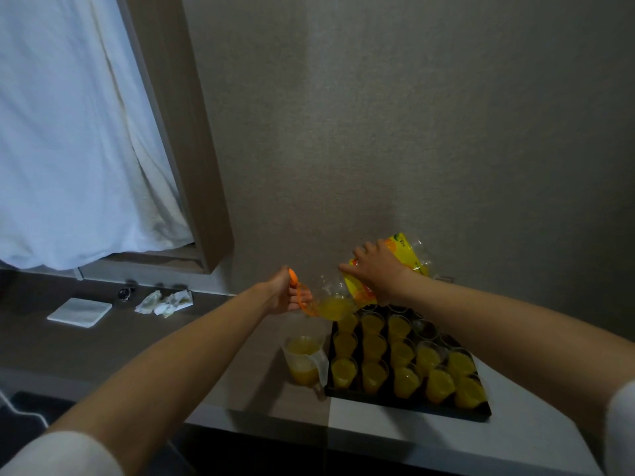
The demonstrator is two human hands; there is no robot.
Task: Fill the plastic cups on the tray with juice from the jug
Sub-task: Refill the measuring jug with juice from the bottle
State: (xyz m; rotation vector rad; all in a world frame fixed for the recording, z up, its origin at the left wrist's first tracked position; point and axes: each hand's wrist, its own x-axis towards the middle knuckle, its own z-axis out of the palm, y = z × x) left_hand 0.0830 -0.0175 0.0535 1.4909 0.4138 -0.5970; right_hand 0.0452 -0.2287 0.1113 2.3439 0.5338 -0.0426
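**Juice jug held over the far corner of the tray**

The left hand (283,292) curls its fingers round the orange handle (302,300) of a clear jug (331,300), which hangs tilted above the far left corner of the black tray (412,405) with yellow juice pooled in its body. The right hand (376,269) grips a yellow juice bottle (405,255), tipped with its mouth down towards the jug.

The tray sits at the near right of the bench (240,379), its near edge close to the bench's front edge. Rows of plastic cups (372,352) on it hold juice; a cup (424,329) in the far right rows looks dark and unfilled. Just beside the tray's left edge stands a measuring jug (304,360), partly full of juice.

Farther left on the bench lie a folded white napkin (79,312), crumpled papers (165,300) and a wristwatch (124,294), near the back edge.
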